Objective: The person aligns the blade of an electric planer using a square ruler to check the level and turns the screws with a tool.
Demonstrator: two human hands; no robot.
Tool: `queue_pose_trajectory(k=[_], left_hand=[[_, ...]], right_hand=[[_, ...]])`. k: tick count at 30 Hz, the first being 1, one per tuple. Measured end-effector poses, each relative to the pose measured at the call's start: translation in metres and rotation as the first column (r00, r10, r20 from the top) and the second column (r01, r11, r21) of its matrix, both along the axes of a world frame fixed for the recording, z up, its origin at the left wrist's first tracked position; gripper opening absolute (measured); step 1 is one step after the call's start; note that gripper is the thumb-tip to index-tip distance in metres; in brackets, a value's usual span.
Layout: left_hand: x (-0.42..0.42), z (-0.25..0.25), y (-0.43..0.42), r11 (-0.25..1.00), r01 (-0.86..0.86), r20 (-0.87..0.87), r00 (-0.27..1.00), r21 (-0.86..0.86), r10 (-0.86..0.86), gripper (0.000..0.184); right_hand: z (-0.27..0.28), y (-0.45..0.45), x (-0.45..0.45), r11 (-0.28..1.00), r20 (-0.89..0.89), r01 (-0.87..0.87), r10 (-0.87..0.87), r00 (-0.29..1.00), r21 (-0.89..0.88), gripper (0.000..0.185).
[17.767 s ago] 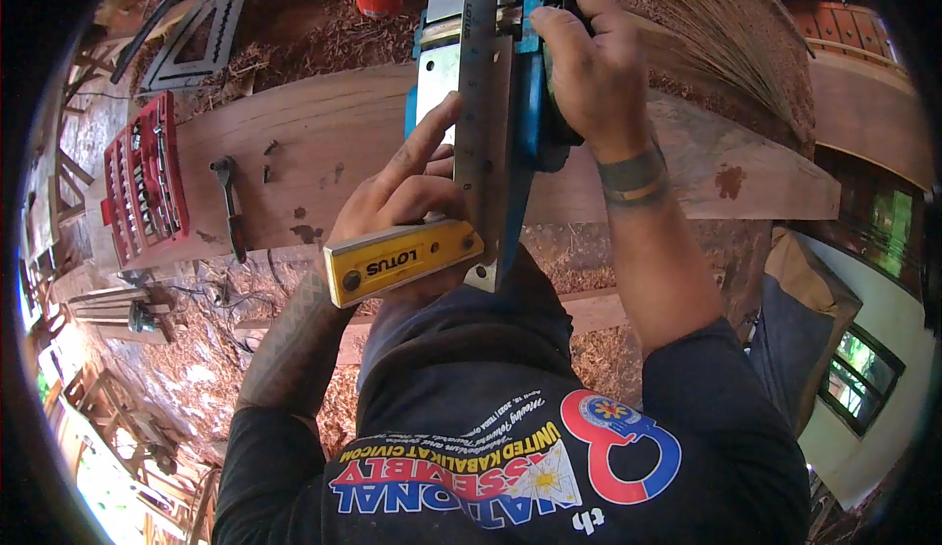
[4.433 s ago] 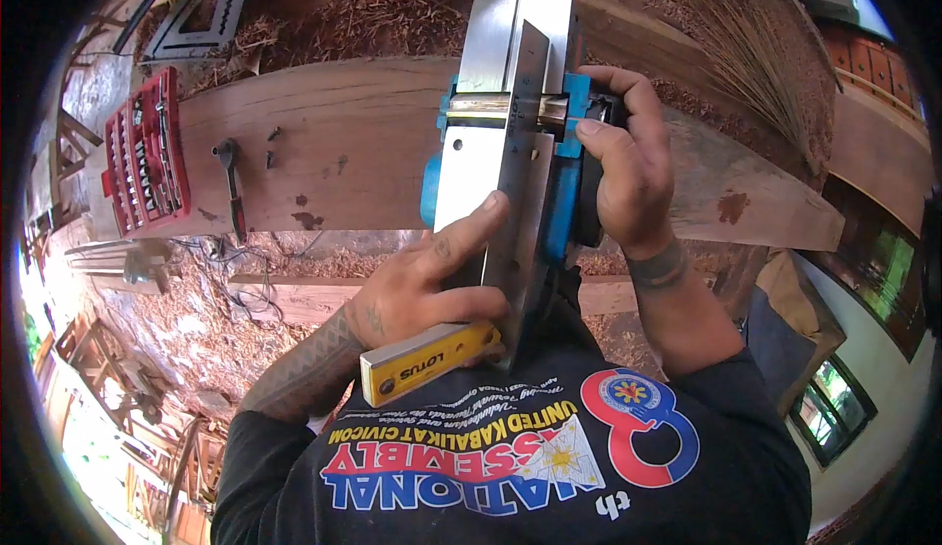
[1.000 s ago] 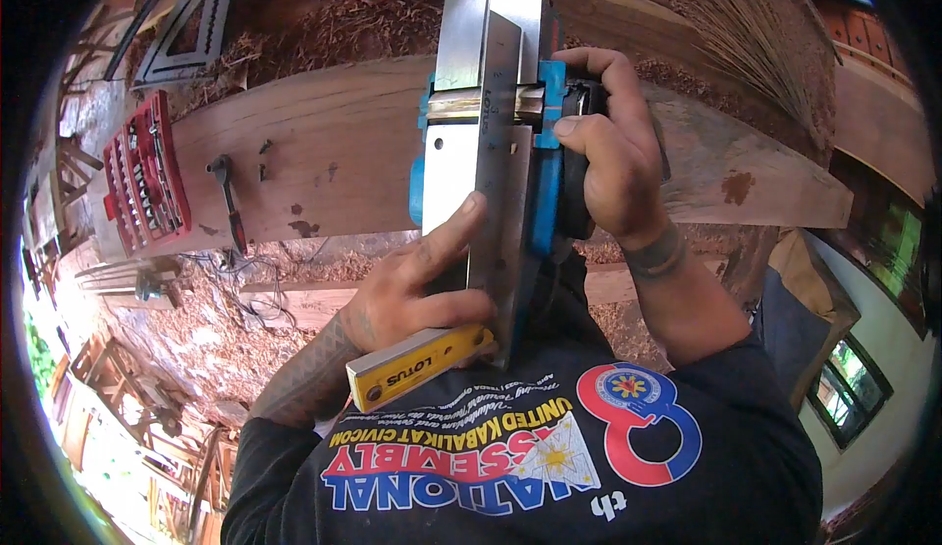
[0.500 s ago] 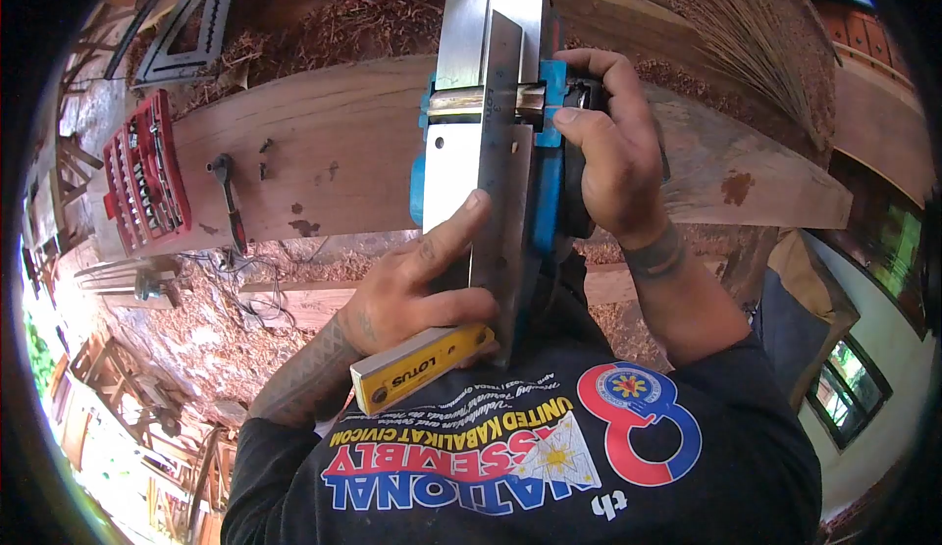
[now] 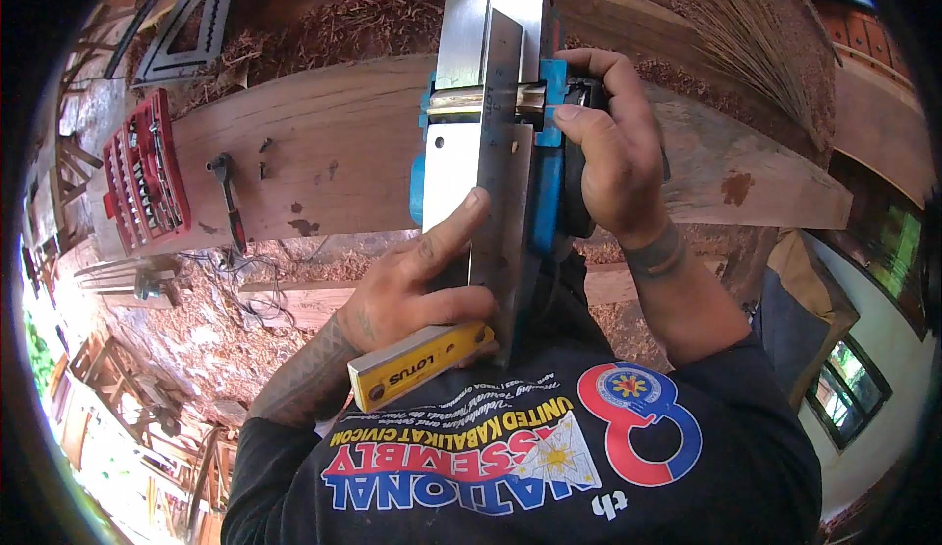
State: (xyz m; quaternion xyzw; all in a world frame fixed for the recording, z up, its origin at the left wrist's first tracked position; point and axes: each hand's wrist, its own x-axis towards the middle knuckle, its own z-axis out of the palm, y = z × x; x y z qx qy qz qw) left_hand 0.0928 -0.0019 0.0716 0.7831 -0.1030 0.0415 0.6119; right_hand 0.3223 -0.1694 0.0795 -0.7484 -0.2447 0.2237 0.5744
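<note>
The left hand [image 5: 400, 298] was curled around the yellow-handled square [image 5: 498, 177], index finger extended against its blade, which lay lengthwise on the blue planer's [image 5: 549, 187] upturned metal base. The right hand [image 5: 620, 157], half closed, gripped the planer's side above the wooden tabletop [image 5: 339, 143].

A woodworking workshop: shavings [image 5: 378, 30] cover the ground around a plank [image 5: 304, 153] and 1 red socket set [image 5: 147, 174].
</note>
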Motion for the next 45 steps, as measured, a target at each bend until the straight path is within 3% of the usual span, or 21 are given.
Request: queue_pose_trajectory(k=[10, 15, 45], left_hand=[[-0.002, -0.008, -0.002, 0.998, 0.009, -0.023, 1.000, -0.059, -0.010, 0.043], [0.002, 0.002, 0.001, 1.000, -0.005, -0.003, 1.000, 0.026, 0.005, 0.041], [0.006, 0.002, 0.002, 1.000, -0.019, 0.022, 1.000, 0.018, 0.019, 0.044]], right_hand=[[-0.005, -0.001, 0.002, 0.999, 0.098, -0.035, 0.035, 0.995, -0.001, 0.034], [-0.003, -0.002, 0.002, 1.000, 0.050, -0.022, 0.022, 0.998, 0.003, 0.033], [-0.002, -0.001, 0.001, 1.000, -0.034, 0.003, -0.003, 0.999, 0.009, 0.034]])
